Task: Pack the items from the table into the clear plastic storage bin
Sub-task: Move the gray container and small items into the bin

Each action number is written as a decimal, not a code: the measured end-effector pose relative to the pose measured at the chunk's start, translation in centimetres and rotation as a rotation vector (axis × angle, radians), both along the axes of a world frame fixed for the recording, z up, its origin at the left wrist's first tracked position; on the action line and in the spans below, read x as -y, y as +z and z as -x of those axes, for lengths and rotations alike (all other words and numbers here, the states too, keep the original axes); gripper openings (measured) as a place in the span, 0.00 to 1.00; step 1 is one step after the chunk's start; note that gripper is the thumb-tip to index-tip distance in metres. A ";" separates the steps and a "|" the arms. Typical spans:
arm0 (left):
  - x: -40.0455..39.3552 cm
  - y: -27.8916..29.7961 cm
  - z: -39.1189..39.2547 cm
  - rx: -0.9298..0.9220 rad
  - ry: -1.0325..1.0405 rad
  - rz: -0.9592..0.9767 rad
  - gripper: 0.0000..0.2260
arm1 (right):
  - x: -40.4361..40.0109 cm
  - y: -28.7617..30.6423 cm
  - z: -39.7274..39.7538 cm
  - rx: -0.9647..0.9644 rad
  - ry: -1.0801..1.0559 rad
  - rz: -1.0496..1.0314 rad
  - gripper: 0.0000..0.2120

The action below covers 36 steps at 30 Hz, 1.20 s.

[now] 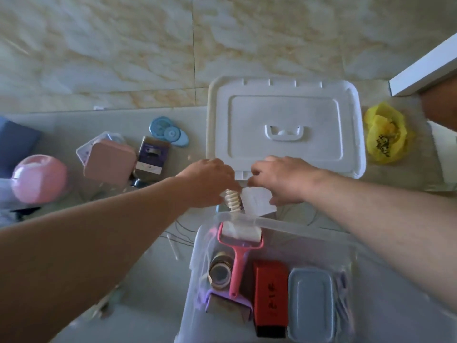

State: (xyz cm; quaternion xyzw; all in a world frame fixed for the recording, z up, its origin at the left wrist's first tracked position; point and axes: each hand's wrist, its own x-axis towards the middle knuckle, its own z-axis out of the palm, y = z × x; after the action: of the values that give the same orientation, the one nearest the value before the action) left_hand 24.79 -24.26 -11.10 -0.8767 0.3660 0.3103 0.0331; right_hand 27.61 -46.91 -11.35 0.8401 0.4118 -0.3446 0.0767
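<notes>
At frame center the left hand (210, 179) grips a ridged white spool (232, 200), right hand (277, 179) pinching its loose end; tuck end in, then lower into the bin (284, 224) just below.

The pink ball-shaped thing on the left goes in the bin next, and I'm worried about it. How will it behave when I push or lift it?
The pink ball-shaped thing looks round and smooth, so it will probably roll if nudged. Its glossy surface may slip in fingers. Weight cannot be judged.

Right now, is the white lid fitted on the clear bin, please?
No, the white lid lies on the table beyond the open clear bin.
</notes>
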 end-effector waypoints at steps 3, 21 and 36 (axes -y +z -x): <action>0.1 -2.9 1.0 0.068 -0.120 0.034 0.22 | -0.6 -2.3 1.2 -0.004 0.215 0.072 0.39; -0.5 6.6 1.5 0.298 0.736 0.535 0.20 | 7.3 11.9 2.5 -0.232 -1.023 -0.597 0.30; 9.5 9.3 18.0 -0.175 0.489 0.598 0.17 | 12.7 10.2 24.1 -0.426 -1.776 -0.530 0.13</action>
State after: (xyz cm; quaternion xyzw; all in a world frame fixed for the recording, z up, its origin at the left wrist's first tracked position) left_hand 6.80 -33.76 -1.83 -0.8791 0.2221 0.2624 -0.3301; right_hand 3.46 -59.66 -1.19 0.7556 -0.3071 -0.3185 -0.4830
